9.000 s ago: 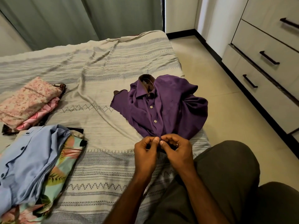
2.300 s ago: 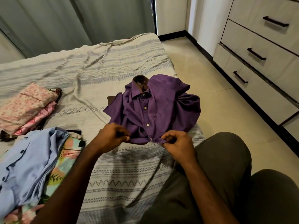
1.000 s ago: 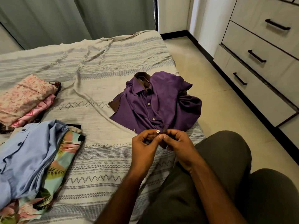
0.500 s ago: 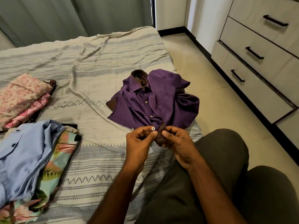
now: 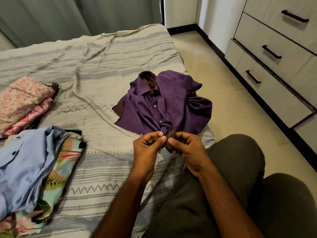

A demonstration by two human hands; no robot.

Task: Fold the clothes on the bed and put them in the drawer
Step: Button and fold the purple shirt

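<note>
A crumpled purple shirt (image 5: 168, 103) with a brown collar lies near the right edge of the bed (image 5: 96, 66), front side up. My left hand (image 5: 148, 148) pinches a white button on the shirt's lower placket. My right hand (image 5: 186, 148) grips the facing brown-lined edge of the same shirt right beside it, so the fingertips of both hands nearly touch. The drawers (image 5: 274, 54) stand at the right, all closed, with black handles.
A light blue shirt (image 5: 25, 162) lies on a floral tropical-print garment (image 5: 58, 170) at the left front. Folded pink floral clothes (image 5: 22, 100) are stacked at the far left. My legs in dark trousers (image 5: 231, 186) rest at the bed's right side, with tiled floor beyond.
My hands spread the shirt's hem earlier, then came together at its lower placket. Over the last second they hold the button and edge almost unmoved.
</note>
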